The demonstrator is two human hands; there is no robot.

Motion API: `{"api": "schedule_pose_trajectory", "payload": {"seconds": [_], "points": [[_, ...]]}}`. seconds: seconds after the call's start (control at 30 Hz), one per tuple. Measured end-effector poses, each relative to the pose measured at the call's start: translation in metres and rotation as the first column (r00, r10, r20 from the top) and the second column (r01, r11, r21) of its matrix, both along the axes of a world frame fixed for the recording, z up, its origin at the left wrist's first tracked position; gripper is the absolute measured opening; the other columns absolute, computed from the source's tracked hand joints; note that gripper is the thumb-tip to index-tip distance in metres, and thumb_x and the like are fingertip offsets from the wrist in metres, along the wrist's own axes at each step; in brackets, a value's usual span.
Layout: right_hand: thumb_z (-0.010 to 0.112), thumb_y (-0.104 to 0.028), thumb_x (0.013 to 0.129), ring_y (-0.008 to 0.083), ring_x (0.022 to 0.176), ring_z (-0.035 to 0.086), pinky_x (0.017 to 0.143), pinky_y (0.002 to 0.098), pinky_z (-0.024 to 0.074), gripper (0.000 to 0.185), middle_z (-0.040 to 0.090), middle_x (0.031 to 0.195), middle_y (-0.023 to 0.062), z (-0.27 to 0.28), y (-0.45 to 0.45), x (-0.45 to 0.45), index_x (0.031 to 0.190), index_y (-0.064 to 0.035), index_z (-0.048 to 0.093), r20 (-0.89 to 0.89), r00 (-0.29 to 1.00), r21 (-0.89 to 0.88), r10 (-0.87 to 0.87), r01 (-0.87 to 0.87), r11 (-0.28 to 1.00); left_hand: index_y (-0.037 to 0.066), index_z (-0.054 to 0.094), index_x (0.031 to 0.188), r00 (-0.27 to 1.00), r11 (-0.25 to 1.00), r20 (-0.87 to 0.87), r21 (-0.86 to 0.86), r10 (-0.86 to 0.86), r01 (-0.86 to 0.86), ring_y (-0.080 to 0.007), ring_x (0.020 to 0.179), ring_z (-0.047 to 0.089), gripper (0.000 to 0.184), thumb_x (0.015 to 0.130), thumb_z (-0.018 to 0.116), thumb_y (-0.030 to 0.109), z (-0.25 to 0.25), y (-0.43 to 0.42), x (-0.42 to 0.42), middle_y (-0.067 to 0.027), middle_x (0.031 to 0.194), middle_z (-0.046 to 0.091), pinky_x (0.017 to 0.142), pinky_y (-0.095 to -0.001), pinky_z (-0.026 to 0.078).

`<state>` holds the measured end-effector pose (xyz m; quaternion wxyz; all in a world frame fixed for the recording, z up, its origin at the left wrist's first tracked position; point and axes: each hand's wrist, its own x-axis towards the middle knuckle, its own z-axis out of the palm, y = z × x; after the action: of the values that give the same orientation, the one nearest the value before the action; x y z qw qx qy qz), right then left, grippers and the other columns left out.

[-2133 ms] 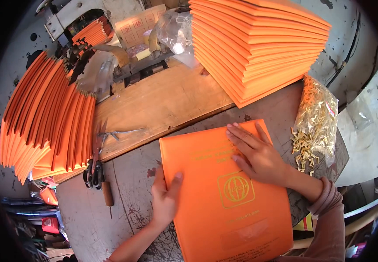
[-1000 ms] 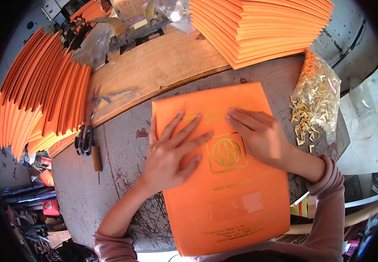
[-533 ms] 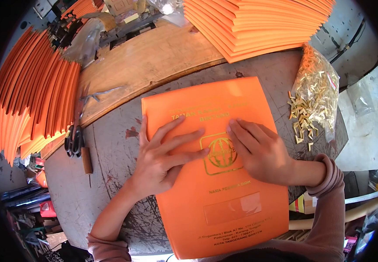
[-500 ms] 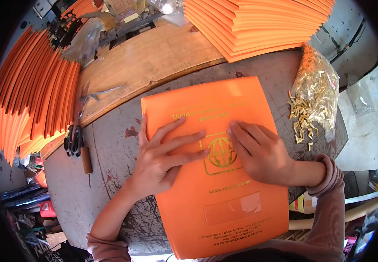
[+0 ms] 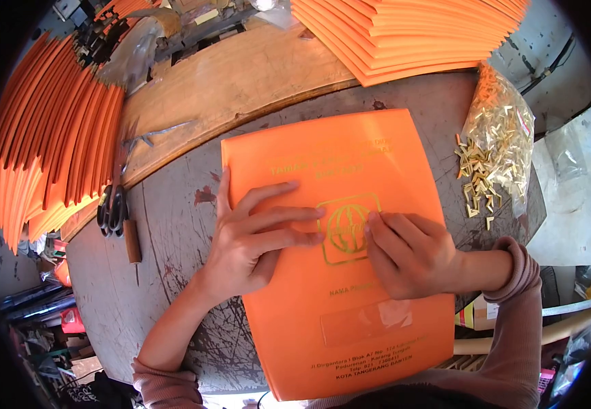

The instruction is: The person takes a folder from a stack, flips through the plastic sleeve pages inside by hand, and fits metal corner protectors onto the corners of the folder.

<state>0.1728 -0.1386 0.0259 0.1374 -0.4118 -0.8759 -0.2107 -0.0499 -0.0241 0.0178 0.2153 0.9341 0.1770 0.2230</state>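
Orange printed folder lay at the near edge of the tabletop, left hand splayed across it gripping nothing, right hand with fingers pinched over the emblem, contents indiscernible; lighter left-hand pressure could have skewed it.

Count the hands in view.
2: left hand on the left part of the orange folder, right hand at the printed emblem's right edge. No others show.
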Motion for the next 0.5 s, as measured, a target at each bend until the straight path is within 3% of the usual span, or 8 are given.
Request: {"api": "schedule_pose_trajectory", "payload": {"seconds": [0.07, 0.2, 0.27, 0.3, 0.37, 0.5], "points": [[0.054, -0.012, 0.051, 0.0192, 0.068, 0.055, 0.05, 0.0275, 0.0454, 0.019, 0.051, 0.07, 0.008, -0.002, 0.007, 0.002, 0.065, 0.0, 0.057, -0.156, 0.987, -0.012, 0.031, -0.033, 0.999, 0.022, 0.073, 0.085, 1.0, 1.0, -0.005, 0.001, -0.007, 0.007, -0.0248, 0.116, 0.052, 0.043, 0.061, 0.056, -0.009, 0.001, 0.001, 0.0, 0.0055, 0.104, 0.068, 0.11, -0.0548, 0.003], [0.057, -0.008, 0.054, 0.0176, 0.072, 0.054, 0.054, 0.0289, 0.0471, 0.02, 0.049, 0.076, 0.0046, -0.006, 0.019, 0.008, 0.074, -0.0025, 0.058, -0.344, 0.939, -0.107, 0.029, -0.069, 0.992, 0.016, 0.072, 0.085, 1.0, 1.0, 0.018, 0.001, -0.004, 0.004, -0.0276, 0.117, 0.051, 0.04, 0.061, 0.055, -0.01, 0.0, 0.0, 0.002, 0.0016, 0.103, 0.068, 0.11, -0.0553, 0.006], [0.059, -0.004, 0.062, 0.0195, 0.083, 0.056, 0.068, 0.0312, 0.0494, 0.029, 0.053, 0.087, 0.0052, -0.004, 0.025, 0.006, 0.092, -0.0033, 0.06, -0.398, 0.916, -0.269, -0.046, -0.069, 0.961, 0.016, 0.071, 0.086, 0.999, 1.0, 0.033, 0.01, -0.006, 0.006, -0.0251, 0.115, 0.053, 0.039, 0.062, 0.055, -0.011, -0.001, 0.001, 0.002, 0.003, 0.103, 0.067, 0.11, -0.0546, 0.004], [0.059, -0.004, 0.062, 0.0195, 0.083, 0.056, 0.068, 0.0312, 0.0494, 0.029, 0.053, 0.087, 0.0052, -0.004, 0.026, 0.006, 0.092, -0.0033, 0.06, -0.398, 0.916, -0.269, -0.047, -0.068, 0.961, 0.016, 0.069, 0.086, 0.999, 1.0, 0.05, 0.02, -0.007, 0.006, -0.0225, 0.114, 0.054, 0.039, 0.063, 0.055, -0.012, -0.001, 0.001, 0.002, 0.0044, 0.103, 0.066, 0.11, -0.0539, 0.003], [0.058, -0.002, 0.069, 0.0249, 0.102, 0.055, 0.086, 0.0336, 0.0467, 0.041, 0.056, 0.107, 0.0088, -0.004, 0.027, 0.005, 0.11, -0.0062, 0.059, -0.358, 0.931, -0.322, -0.068, -0.055, 0.945, 0.015, 0.069, 0.087, 0.998, 1.0, 0.064, 0.015, -0.001, 0.0, -0.0225, 0.113, 0.055, 0.037, 0.065, 0.054, -0.011, -0.003, 0.003, 0.002, 0.0033, 0.102, 0.066, 0.11, -0.0539, 0.004], [0.056, 0.0, 0.072, 0.0284, 0.116, 0.05, 0.097, 0.0358, 0.0414, 0.047, 0.053, 0.124, 0.013, -0.003, 0.013, 0.001, 0.119, -0.0033, 0.055, -0.293, 0.953, -0.342, -0.08, -0.026, 0.94, 0.006, 0.067, 0.086, 0.995, 0.999, 0.087, 0.001, 0.052, -0.053, -0.0269, 0.11, 0.058, 0.029, 0.071, 0.051, -0.013, -0.003, 0.003, 0.002, -0.0044, 0.101, 0.067, 0.11, -0.0514, 0.01]]}}
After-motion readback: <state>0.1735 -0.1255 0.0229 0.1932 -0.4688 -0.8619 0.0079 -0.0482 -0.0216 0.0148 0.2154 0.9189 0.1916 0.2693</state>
